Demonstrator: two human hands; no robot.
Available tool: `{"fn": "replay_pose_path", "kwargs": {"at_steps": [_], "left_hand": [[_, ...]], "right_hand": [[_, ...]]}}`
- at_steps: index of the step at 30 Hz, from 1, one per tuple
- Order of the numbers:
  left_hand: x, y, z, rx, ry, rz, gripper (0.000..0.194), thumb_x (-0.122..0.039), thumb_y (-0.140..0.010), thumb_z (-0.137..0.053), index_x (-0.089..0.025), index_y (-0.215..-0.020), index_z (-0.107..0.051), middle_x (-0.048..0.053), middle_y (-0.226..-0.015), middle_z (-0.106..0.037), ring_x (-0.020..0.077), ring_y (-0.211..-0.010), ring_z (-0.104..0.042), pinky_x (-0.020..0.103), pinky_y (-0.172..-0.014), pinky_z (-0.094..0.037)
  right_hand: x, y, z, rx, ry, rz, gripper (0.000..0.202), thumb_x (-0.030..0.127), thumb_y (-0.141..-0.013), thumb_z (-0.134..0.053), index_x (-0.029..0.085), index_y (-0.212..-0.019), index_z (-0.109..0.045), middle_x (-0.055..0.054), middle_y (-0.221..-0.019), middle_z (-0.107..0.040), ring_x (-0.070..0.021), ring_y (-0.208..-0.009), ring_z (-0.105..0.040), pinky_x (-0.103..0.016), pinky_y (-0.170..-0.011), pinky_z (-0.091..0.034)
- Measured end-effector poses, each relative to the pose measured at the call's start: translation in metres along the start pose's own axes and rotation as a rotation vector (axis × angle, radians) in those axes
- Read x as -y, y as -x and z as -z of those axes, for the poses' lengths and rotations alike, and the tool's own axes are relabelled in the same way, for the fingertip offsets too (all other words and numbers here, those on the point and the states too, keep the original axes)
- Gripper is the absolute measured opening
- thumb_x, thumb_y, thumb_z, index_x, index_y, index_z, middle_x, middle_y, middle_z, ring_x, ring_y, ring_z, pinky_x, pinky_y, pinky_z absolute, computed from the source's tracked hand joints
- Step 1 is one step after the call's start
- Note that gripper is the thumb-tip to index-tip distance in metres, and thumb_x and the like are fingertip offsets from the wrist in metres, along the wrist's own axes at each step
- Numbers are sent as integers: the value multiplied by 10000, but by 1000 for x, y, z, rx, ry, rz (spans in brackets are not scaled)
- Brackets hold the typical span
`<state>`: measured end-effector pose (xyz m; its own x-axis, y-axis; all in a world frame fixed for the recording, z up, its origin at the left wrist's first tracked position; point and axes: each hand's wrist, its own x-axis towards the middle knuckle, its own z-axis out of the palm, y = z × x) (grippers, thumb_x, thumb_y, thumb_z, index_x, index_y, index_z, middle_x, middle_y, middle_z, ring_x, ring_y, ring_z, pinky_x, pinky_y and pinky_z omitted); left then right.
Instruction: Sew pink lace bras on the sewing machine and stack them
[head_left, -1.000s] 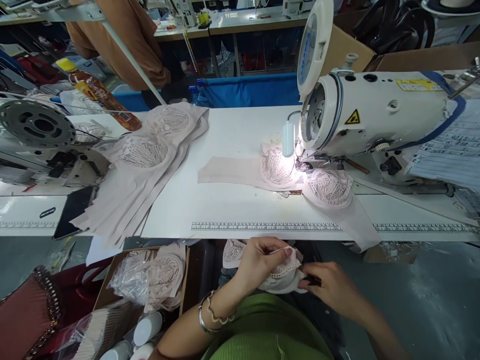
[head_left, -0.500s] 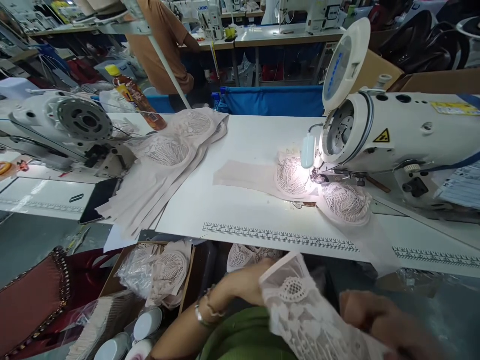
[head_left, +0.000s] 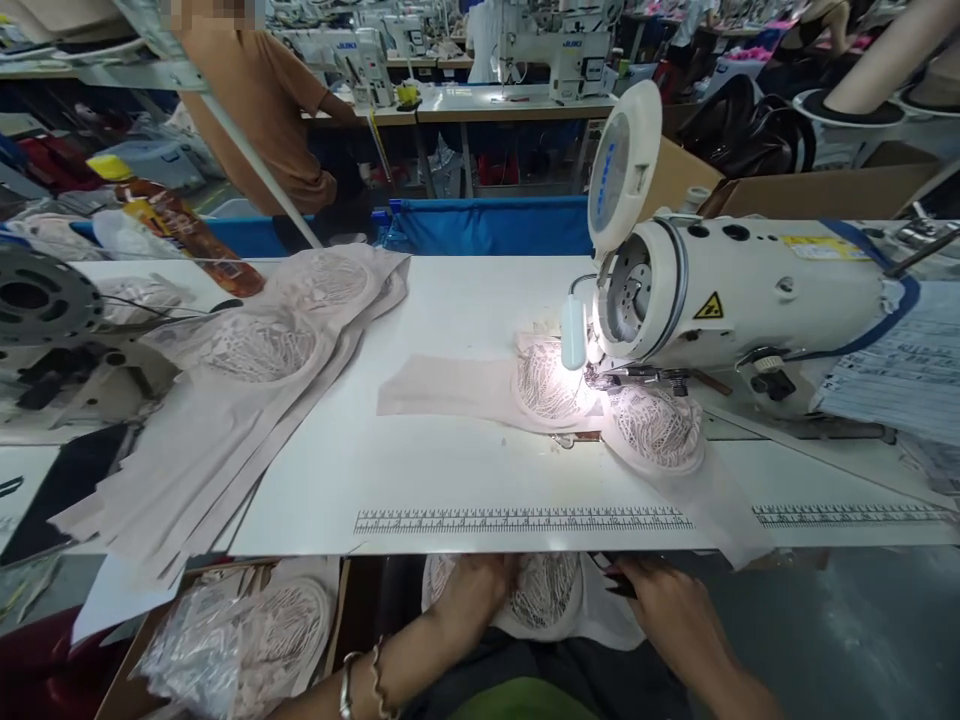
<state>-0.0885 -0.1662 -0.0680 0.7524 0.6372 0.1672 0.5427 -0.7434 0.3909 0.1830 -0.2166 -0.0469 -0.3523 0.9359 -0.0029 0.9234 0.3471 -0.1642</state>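
Note:
A pale pink lace bra (head_left: 551, 590) lies across the lap, just below the table edge. My left hand (head_left: 480, 590) is closed on it between the cups, its fingertips partly hidden. By the bra's right band is my right hand (head_left: 667, 600), closed around a small dark tool (head_left: 619, 580) that looks like thread snips; most of the tool is covered. On the table, another lace bra (head_left: 652, 430) sits under the needle area of the lit sewing machine (head_left: 750, 290), one band flat to the left and the other hanging over the front edge.
Several stacked bras (head_left: 255, 350) lie on the white table (head_left: 450, 460) at left, near a tilted bottle (head_left: 187, 230) and a second sewing machine (head_left: 60, 340). A box below holds a bagged lace piece (head_left: 285, 630). One person (head_left: 255, 110) is beyond the table.
The lace-patterned piece raised in front of my hands is no longer seen there. Both hands are now lower at the lap bra. The view has shifted right.

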Motion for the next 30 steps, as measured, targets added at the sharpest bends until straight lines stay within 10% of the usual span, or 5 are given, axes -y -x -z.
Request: {"fn": "replay_pose_path", "kwargs": {"at_steps": [5, 10, 13, 20, 30], "left_hand": [[-10, -39, 53, 56, 8, -526, 247, -183, -1022, -459, -203, -954, -695, 61, -902, -711, 196, -789, -607, 321, -691, -535], [25, -143, 80, -100, -169, -281, 297, -57, -1015, -393, -7, -1255, -560, 203, -1172, -647, 248, -1020, -604, 383, -897, -522], [44, -183, 82, 35, -283, -293, 256, -11, -969, -412, -2, -1168, -573, 191, -1093, -641, 247, -943, -600, 365, -807, -509], [48, -188, 82, 64, -319, -291, 227, 2, -950, -387, -96, -902, -586, 147, -963, -631, 232, -842, -569, 336, -691, -431], [64, -191, 78, -54, -373, -306, 229, -8, -937, -400, -106, -1016, -592, 103, -970, -644, 192, -726, -529, 330, -607, -325]], "right_hand": [[-25, -34, 55, -361, -79, 314, 294, 126, -968, -477, 239, -1025, -742, -62, -740, -745, -250, -632, -697, -355, -515, -516], [-81, -118, 88, -421, 56, -103, 386, 171, -926, -500, 189, -1265, -684, -89, -948, -778, -263, -781, -728, -338, -612, -538], [-108, -159, 91, -333, 181, -236, 246, 354, -922, -581, 187, -975, -754, -110, -835, -768, -309, -795, -715, -383, -693, -543], [-133, -174, 86, -214, 222, -127, 232, 343, -863, -616, 219, -677, -680, -103, -676, -715, -320, -738, -689, -417, -761, -532], [-125, -165, 84, -30, -10, 210, 661, 58, -813, -392, 314, -1371, -638, 1, -1180, -759, -218, -1106, -699, -344, -918, -573]]}}
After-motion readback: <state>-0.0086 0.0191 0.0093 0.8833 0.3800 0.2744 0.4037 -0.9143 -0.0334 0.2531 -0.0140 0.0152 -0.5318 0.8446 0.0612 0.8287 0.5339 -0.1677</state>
